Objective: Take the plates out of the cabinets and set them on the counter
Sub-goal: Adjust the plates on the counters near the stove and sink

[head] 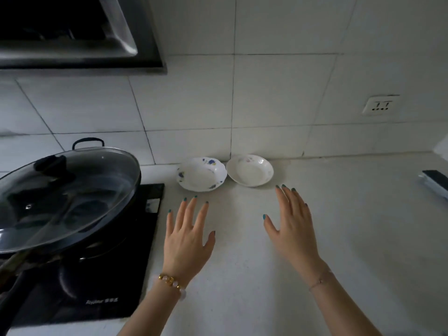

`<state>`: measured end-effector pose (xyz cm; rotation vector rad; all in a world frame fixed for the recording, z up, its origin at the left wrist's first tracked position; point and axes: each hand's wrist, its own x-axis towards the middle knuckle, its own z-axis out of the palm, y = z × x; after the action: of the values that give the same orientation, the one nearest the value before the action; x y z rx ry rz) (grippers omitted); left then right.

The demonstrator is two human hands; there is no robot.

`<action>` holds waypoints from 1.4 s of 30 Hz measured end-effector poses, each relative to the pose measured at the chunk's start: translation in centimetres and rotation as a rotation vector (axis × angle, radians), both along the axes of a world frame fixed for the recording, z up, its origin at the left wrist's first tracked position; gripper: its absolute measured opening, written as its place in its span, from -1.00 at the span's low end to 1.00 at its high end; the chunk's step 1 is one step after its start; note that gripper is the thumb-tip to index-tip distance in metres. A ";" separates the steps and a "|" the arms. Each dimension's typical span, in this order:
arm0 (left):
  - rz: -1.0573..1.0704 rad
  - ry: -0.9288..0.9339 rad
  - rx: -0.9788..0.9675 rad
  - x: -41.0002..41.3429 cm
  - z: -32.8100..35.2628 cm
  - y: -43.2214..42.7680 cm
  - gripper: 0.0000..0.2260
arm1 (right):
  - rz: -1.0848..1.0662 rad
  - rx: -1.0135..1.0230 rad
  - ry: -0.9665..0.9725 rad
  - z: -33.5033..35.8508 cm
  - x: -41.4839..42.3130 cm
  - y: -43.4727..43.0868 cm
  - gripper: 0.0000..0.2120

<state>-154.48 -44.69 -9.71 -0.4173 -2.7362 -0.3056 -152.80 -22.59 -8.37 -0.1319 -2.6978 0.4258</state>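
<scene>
Two small plates rest side by side on the pale counter (315,238), close to the tiled wall. The left plate (201,174) is white with blue flowers and a scalloped rim. The right plate (249,170) is cream with a faint pink motif. My left hand (188,235) hovers over the counter just in front of the blue-flowered plate, fingers spread and empty. My right hand (292,223) is also spread and empty, its fingertips a short way in front of the cream plate. Neither hand touches a plate. No cabinet is in view.
A black induction hob (101,282) sits at the left with a dark pan under a glass lid (65,197). A range hood (77,32) hangs above it. A wall socket (381,105) is at the right, and a dark flat object (435,181) lies at the right edge.
</scene>
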 end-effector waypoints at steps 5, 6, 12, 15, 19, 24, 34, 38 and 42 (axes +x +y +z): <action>0.115 -0.050 -0.047 -2.5 -1.3 -1.8 -0.40 | 0.088 -0.013 -0.060 -2.1 -4.6 -0.9 -0.38; 0.126 -0.053 -0.063 -3.1 -1.6 -2.1 -0.39 | 0.098 -0.025 -0.064 -2.3 -5.5 -1.2 -0.38; 0.119 -0.193 -0.008 -8.2 -4.5 -3.9 -0.42 | 0.140 -0.059 -0.102 -4.1 -10.3 -2.6 -0.38; 0.109 -0.320 0.278 -11.8 -6.5 -4.6 -0.42 | 0.162 -0.238 -0.166 -5.0 -13.3 -3.2 -0.40; 0.124 -0.508 0.750 -15.5 -8.3 -5.2 -0.46 | 0.184 -0.631 -0.283 -6.7 -17.4 -4.5 -0.45; 0.212 -0.690 1.356 -20.4 -7.4 -3.8 -0.70 | 0.078 -0.997 -0.477 -8.8 -21.8 -6.0 -0.48; 0.200 -0.618 1.646 -24.3 -8.2 -3.5 -0.80 | 0.084 -1.193 -0.528 -10.5 -25.4 -6.5 -0.62; 0.232 -0.642 1.770 -24.2 -8.6 -3.9 -0.81 | 0.011 -1.184 -0.557 -11.2 -25.4 -6.6 -0.59; 0.314 -0.689 1.919 -24.4 -8.5 -4.4 -0.75 | 0.040 -1.164 -0.577 -11.0 -25.3 -7.2 -0.58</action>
<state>-178.87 -49.12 -18.23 0.7263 -1.5643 -2.7543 -178.06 -29.77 -19.36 -0.5832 -2.5394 2.1779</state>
